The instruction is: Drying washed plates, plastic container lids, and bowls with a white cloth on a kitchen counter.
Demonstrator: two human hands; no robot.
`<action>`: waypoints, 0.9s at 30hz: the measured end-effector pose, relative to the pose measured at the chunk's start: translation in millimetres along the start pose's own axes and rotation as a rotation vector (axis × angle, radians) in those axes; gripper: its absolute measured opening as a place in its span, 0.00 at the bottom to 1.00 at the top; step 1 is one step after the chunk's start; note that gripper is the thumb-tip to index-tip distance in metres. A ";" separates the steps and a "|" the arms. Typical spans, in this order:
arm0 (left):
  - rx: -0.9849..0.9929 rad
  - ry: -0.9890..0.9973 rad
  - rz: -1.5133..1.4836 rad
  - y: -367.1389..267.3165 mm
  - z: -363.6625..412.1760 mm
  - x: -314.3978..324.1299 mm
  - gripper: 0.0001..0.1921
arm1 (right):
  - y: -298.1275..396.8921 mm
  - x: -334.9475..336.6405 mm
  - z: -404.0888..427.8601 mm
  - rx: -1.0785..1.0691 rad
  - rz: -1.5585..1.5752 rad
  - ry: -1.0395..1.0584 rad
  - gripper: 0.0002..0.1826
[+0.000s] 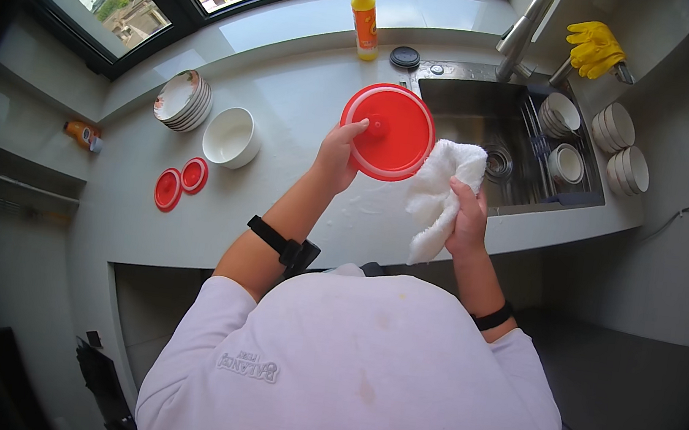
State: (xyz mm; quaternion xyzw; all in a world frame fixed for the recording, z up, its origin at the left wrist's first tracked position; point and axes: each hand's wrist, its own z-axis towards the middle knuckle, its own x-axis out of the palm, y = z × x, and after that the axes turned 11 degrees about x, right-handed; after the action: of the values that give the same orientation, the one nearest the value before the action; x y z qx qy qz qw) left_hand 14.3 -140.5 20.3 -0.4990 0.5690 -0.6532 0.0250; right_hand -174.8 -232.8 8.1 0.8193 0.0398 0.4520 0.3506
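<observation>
My left hand grips a large round red lid with a pale rim, its thumb lying on the lid's face. In my right hand is a bunched white towel, whose upper part is beside the lid's lower right rim. Both hands are raised over the front of the pale counter, just left of the sink. Farther left stand a white bowl and two small red lids, one overlapping or touching the other. A stack of patterned dishes sits behind them.
The steel sink has a rack with bowls at its right and a faucet behind. More bowls stand beside it. A yellow bottle, a dark round lid and yellow gloves are at the back; an orange bottle is far left.
</observation>
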 end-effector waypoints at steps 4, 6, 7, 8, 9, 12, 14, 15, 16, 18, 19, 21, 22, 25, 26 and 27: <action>0.019 0.051 -0.052 -21.5 -33.7 -11.3 0.20 | -11.9 35.0 -0.4 -0.352 -0.426 -0.099 0.22; 0.015 0.076 -0.115 -29.0 -45.9 -17.2 0.21 | -19.8 50.6 -0.4 -0.565 -0.711 -0.088 0.23; 0.018 0.073 -0.119 -33.6 -51.5 -18.6 0.21 | -25.7 60.2 0.6 -0.563 -0.715 -0.083 0.23; 0.025 0.111 -0.133 -38.4 -56.9 -19.2 0.21 | -32.5 70.9 2.4 -0.620 -0.759 -0.023 0.25; 0.035 0.146 -0.144 -42.2 -62.4 -21.4 0.22 | -37.8 79.7 4.8 -0.676 -0.800 0.041 0.27; 0.061 0.246 -0.136 -39.2 -73.9 -33.8 0.24 | -59.5 101.7 18.3 -0.808 -1.401 -0.033 0.29; 0.113 0.229 -0.043 -31.3 -84.2 -32.5 0.26 | -77.2 111.5 24.4 -0.780 -1.565 -0.094 0.29; 0.117 0.218 -0.034 -31.0 -84.4 -35.9 0.26 | -85.8 113.8 27.9 -0.754 -1.639 -0.104 0.28; 0.119 0.217 -0.033 -34.0 -84.4 -41.0 0.26 | -92.8 116.7 30.5 -0.726 -1.713 -0.116 0.27; 0.015 0.252 -0.151 -42.9 -86.1 -52.4 0.29 | -104.8 122.3 26.7 -0.758 -1.635 0.009 0.28; 0.014 0.252 -0.153 -46.3 -86.3 -55.7 0.29 | -109.6 125.0 24.3 -0.785 -1.553 0.130 0.28; 0.032 0.126 -0.200 -53.0 -84.5 -60.2 0.31 | -113.2 129.2 23.3 -0.867 -1.540 0.141 0.27; 0.048 0.094 -0.220 -56.8 -86.0 -59.6 0.32 | -111.6 130.3 21.5 -0.869 -1.572 0.207 0.26; 0.010 0.091 -0.268 -63.7 -85.3 -66.1 0.33 | -106.5 130.7 23.6 -0.949 -1.546 0.286 0.19; 0.010 0.093 -0.270 -65.0 -85.3 -67.9 0.33 | -102.0 127.0 27.5 -0.945 -1.552 0.365 0.17; -0.005 0.121 -0.280 -65.6 -85.0 -69.8 0.33 | -98.7 123.7 31.3 -0.939 -1.556 0.443 0.15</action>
State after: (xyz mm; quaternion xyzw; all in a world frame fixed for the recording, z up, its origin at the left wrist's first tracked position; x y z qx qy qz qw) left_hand 26.5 -14.5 39.5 -0.5333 0.4959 -0.6777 -0.1020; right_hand -53.1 -128.3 25.1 0.2316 0.4563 0.2057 0.8342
